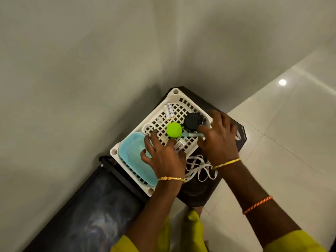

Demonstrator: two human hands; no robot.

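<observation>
A slotted tray (114, 151) sits on a stool (196, 195) at the centre of the frame. In the tray, a tub (131, 150) fills the lower left, two batteries (168, 111) lie at the upper left, and a ball (174, 130) sits mid-tray with a jar (192, 121) just right of it. Below the ball lie a tube (190, 135) and a small box (179, 147). The left hand (165, 157) hovers over the tub and the box, and the right hand (218, 139) is at the tray's right edge beside the jar. A cord (200, 170) lies on the stool, between the wrists.
</observation>
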